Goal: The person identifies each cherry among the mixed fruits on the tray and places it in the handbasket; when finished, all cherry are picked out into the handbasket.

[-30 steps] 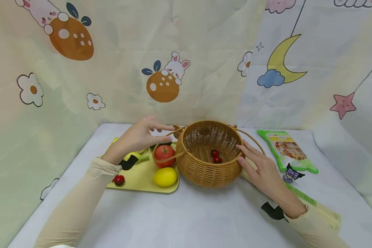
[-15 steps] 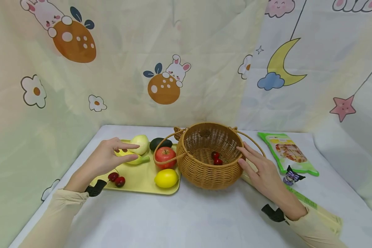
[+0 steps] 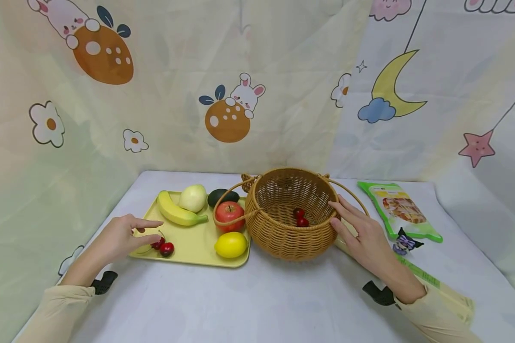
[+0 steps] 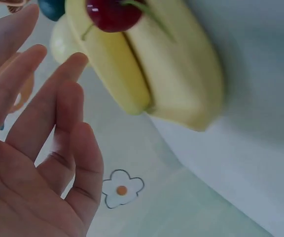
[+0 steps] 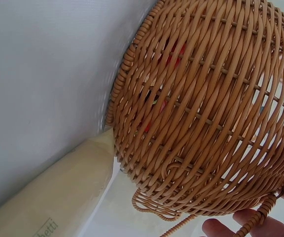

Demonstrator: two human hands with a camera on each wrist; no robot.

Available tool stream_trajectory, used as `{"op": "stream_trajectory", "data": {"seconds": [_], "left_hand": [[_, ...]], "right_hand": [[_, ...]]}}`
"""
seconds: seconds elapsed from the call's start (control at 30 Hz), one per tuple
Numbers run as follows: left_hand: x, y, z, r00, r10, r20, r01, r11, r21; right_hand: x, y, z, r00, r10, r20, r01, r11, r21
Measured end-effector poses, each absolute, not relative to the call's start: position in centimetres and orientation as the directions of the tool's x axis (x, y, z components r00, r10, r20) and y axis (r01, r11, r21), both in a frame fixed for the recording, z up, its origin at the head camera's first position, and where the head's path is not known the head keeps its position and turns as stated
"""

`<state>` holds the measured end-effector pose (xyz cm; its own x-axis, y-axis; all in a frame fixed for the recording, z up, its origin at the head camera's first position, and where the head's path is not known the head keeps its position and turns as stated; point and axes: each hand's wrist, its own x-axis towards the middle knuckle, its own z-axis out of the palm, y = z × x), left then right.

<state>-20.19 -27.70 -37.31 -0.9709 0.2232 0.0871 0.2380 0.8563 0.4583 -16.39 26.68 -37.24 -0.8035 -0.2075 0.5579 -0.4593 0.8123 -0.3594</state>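
My left hand (image 3: 122, 237) is held over the left end of the yellow tray (image 3: 193, 255), thumb and fingers apart with nothing between them. Two red cherries (image 3: 166, 249) with stems lie on the tray just beyond its fingertips. The left wrist view shows the hand (image 4: 43, 153) beside a cherry (image 4: 113, 14) and a banana (image 4: 115, 71). On the right, my right hand (image 3: 362, 238) holds the rim of a round wicker basket (image 3: 289, 240). Two more cherries (image 3: 301, 219) lie inside it. Close up, woven cane (image 5: 211, 108) fills the right wrist view, fingers (image 5: 267, 227) at the handle's base.
The tray also bears a banana (image 3: 178, 213), a pale round fruit (image 3: 193, 197), a dark green avocado (image 3: 219, 196), a red apple (image 3: 229, 213) and a lemon (image 3: 231, 245). Rightward lie a green food packet (image 3: 401, 209), a small figurine (image 3: 405, 243) and a spaghetti packet (image 3: 448, 295).
My left hand has drawn back from beside the basket, leftward and toward me, to the cherries on the tray. The right hand and basket have stayed in place.
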Motion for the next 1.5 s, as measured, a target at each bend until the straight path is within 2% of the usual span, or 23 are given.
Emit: {"op": "stream_trajectory", "data": {"seconds": [0.4, 0.73, 1.5], "left_hand": [[-20.3, -28.2, -39.4, -0.979, 0.204, 0.025, 0.195, 0.882, 0.429], [-20.1, -27.9, -40.0, -0.973, 0.218, 0.073, 0.228, 0.873, 0.431], [-20.5, -27.9, -40.1, -0.975, 0.22, 0.039, 0.214, 0.869, 0.446]], "right_hand": [[-16.4, 26.8, -37.4, -0.807, -0.201, 0.556, -0.452, 0.815, -0.361], [-16.3, 26.7, -37.3, -0.799, -0.207, 0.564, -0.459, 0.816, -0.351], [-16.3, 26.6, -37.3, -0.801, -0.205, 0.563, -0.464, 0.806, -0.367]]}}
